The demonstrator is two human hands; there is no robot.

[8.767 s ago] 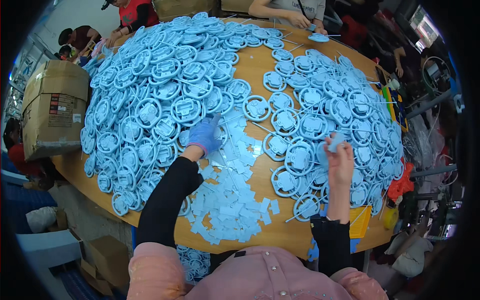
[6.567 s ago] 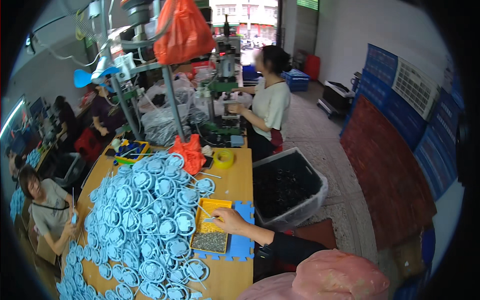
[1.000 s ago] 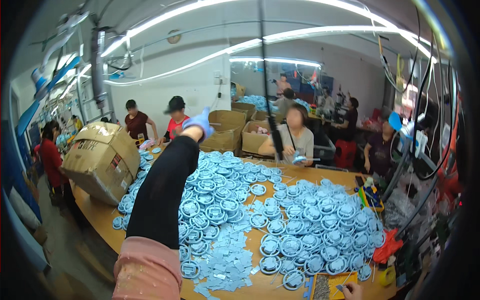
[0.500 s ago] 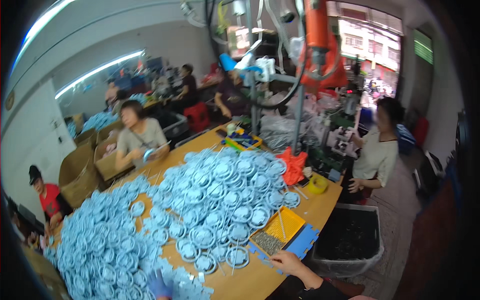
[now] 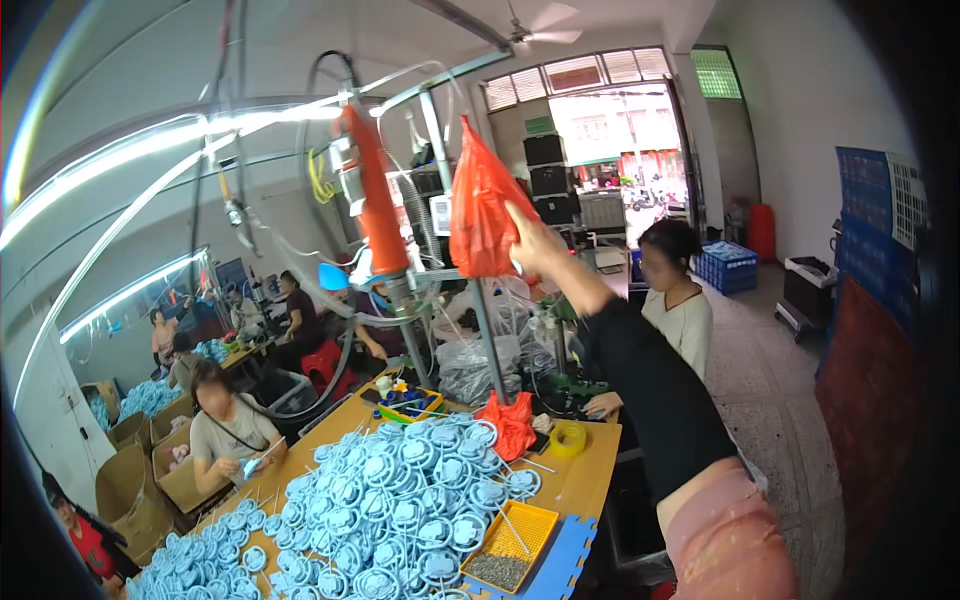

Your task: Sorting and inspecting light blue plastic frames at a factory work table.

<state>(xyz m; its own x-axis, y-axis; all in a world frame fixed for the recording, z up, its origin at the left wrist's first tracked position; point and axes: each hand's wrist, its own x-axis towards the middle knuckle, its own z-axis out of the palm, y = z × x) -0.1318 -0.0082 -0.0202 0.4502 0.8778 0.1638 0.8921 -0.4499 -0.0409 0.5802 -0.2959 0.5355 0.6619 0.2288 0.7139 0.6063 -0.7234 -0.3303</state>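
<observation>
Fingers of the right hand (image 5: 532, 248), raised overhead, close on the orange bag's (image 5: 484, 212) right edge, bag hanging from the rack at 12 o'clock above the table (image 5: 585, 478); step apparently unhooking, calling for a lift clear; left hand unseen.

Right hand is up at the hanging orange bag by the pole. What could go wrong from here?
1. The right hand reaches the orange plastic bag hanging beside a pole with hoses and cables; a tug might snag them.
2. Below lie the piled blue round parts and a yellow tray of small pieces; anything falling from the bag could scatter them.
3. The left hand is out of view, so nothing visibly steadies the bag.
</observation>
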